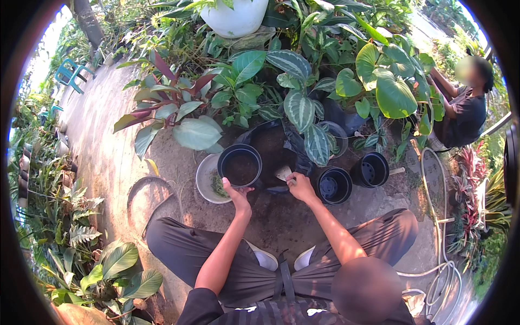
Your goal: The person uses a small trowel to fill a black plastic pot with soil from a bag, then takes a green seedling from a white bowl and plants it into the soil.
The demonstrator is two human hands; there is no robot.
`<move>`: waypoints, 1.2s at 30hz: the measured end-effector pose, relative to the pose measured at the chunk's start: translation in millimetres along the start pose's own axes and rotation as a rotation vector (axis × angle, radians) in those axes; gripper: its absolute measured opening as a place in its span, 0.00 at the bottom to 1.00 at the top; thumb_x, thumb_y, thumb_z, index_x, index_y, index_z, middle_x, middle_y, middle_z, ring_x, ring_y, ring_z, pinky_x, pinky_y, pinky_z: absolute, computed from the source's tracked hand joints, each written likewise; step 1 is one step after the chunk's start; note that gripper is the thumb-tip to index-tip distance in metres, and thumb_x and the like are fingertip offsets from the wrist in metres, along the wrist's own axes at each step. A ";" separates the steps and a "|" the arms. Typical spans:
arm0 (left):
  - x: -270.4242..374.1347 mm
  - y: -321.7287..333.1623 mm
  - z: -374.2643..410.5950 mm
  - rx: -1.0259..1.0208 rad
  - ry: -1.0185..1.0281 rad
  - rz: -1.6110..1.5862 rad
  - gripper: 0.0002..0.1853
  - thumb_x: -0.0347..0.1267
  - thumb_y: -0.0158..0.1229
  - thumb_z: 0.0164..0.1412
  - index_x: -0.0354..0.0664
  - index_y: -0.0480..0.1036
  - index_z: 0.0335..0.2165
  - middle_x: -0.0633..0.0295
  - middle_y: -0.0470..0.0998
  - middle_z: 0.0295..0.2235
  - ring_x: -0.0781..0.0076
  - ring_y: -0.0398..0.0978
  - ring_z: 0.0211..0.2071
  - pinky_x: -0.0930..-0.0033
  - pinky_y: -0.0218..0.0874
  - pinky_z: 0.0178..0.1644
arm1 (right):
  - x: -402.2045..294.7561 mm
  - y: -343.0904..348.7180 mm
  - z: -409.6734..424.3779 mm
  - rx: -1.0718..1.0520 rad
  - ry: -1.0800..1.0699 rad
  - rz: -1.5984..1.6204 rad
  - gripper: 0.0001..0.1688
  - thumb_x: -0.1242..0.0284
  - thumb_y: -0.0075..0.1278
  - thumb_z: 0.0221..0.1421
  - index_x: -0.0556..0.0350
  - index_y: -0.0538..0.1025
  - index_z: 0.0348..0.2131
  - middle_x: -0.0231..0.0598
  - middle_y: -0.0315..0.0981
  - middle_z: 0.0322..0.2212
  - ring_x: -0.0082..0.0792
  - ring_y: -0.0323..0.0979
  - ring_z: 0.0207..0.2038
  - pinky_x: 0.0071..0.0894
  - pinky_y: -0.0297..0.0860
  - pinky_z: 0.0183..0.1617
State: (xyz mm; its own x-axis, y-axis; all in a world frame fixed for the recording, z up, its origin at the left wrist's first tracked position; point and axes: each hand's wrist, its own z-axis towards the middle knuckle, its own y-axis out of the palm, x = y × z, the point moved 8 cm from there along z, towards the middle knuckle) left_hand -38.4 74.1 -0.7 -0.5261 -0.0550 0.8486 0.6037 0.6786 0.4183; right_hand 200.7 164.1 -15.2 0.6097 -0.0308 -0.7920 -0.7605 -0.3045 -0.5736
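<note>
My left hand [239, 196] grips the lower rim of a round black plastic pot [240, 165] with dark soil inside. That pot is held over the right part of a whitish bowl [203, 183] containing some green plant bits. In my right hand [300, 186] is a small trowel [283, 173], its pale blade at the near edge of an open black plastic bag [298, 142] of dark soil. Two black plastic pots stand right of my right hand, one nearer [334, 186] and one farther [369, 170]; no soil shows in either.
Leafy plants [300, 109] overhang the bag, with a white planter [235, 18] behind. A clear-walled container [335, 138] stands beneath leaves. A hose [434, 203] lies at right, a hoop [130, 199] at left. Another person [467, 109] sits at far right; a green plastic chair [71, 75] stands far left.
</note>
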 end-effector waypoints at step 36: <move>-8.1 1.0 2.0 -0.021 -0.024 0.027 0.45 0.72 0.35 0.61 0.41 0.69 0.48 0.62 0.75 0.34 0.71 0.69 0.30 0.59 0.66 0.38 | -53.7 -19.9 -27.9 0.334 -0.136 0.329 0.08 0.75 0.53 0.54 0.58 0.78 0.35 0.44 0.79 0.28 0.41 0.79 0.33 0.36 0.70 0.40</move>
State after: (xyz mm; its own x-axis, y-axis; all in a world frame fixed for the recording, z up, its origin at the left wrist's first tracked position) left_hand -34.7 76.7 -7.8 -0.5234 -0.0189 0.8519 0.6302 0.6643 0.4020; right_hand 189.3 145.3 44.6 0.3070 0.0570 -0.9500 -0.9517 0.0233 -0.3061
